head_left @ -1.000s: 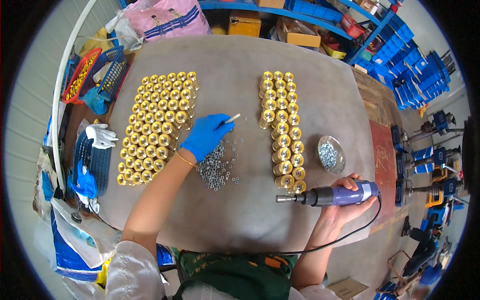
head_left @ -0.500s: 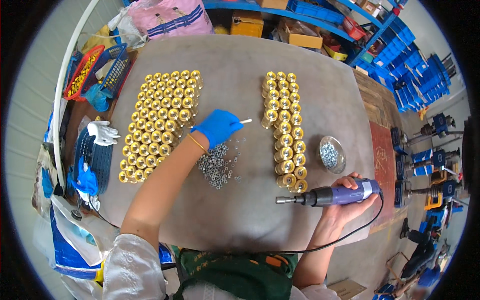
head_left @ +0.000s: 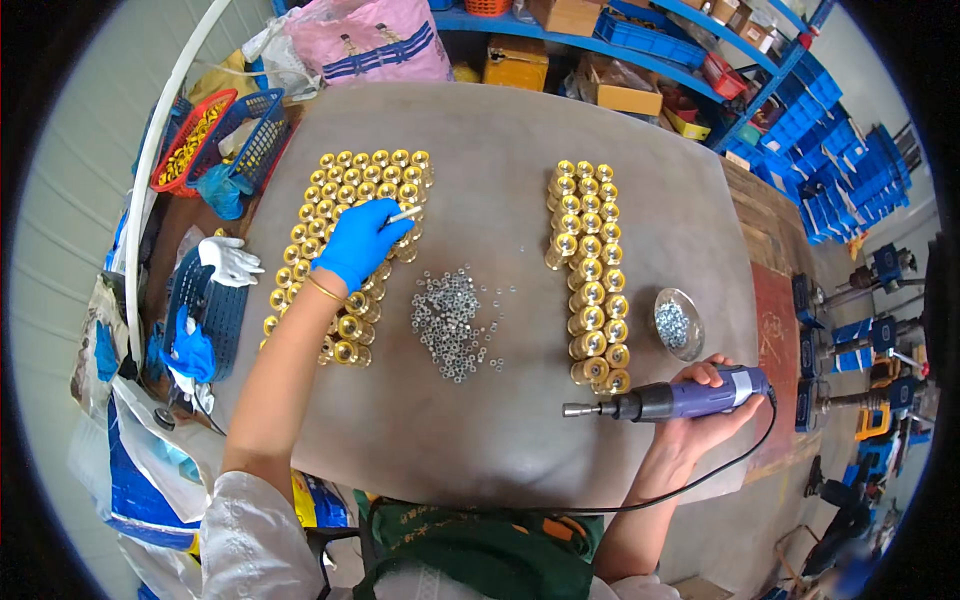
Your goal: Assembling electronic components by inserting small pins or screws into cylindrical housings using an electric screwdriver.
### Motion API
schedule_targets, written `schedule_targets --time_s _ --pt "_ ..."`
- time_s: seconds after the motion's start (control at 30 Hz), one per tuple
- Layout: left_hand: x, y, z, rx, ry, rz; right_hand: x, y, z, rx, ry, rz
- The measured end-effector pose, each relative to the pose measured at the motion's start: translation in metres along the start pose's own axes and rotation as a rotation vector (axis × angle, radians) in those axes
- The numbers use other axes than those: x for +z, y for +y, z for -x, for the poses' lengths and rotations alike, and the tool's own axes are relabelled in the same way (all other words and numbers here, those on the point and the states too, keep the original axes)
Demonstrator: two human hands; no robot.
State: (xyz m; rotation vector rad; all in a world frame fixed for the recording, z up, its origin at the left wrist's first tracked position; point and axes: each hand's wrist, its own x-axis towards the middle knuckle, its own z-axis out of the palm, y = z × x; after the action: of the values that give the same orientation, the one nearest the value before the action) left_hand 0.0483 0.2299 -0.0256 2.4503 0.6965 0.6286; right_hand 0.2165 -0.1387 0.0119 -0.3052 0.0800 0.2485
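Observation:
In a blue glove, my left hand [head_left: 362, 240] is closed around a short white stick [head_left: 405, 214], whose tip sticks out past the fingers. It hovers over the larger block of brass cylindrical fittings [head_left: 325, 190], covering some of them. My bare right hand [head_left: 705, 415] grips a purple corded electric screwdriver [head_left: 690, 398], its socket pointing left. Beyond the tool stands a narrower group of brass fittings [head_left: 590, 292]. Between the two groups lies a loose pile of small metal nuts [head_left: 445, 318].
A clear bowl [head_left: 680, 335] of small metal parts stands right of the narrow group. Baskets [head_left: 262, 140] and a white glove [head_left: 230, 262] are at the left. The black cord [head_left: 640, 497] runs along the near table edge. Blue shelving [head_left: 600, 45] stands behind.
My left hand has moved left with the white stick, from above the nut pile to over the larger fitting block. My right hand still holds the screwdriver; the whole view has shifted slightly.

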Motion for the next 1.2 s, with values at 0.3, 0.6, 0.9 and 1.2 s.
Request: schedule_targets --time_s 0.3,0.6,0.9,1.2 --pt "0.008 -0.001 0.008 0.101 -0.154 -0.338 -0.004 -0.007 -0.001 -0.010 0.015 0.011" --pt "-0.003 0.004 -0.006 0.152 -0.481 -0.431 -0.002 -0.003 0.004 0.031 -0.009 0.006" --pt "0.031 0.128 0.091 -0.617 -0.426 0.900 0.015 -0.012 0.008 -0.095 -0.070 0.003" --pt "0.047 0.165 0.125 -0.646 -0.406 1.292 0.025 -0.020 0.014 -0.160 -0.118 0.056"
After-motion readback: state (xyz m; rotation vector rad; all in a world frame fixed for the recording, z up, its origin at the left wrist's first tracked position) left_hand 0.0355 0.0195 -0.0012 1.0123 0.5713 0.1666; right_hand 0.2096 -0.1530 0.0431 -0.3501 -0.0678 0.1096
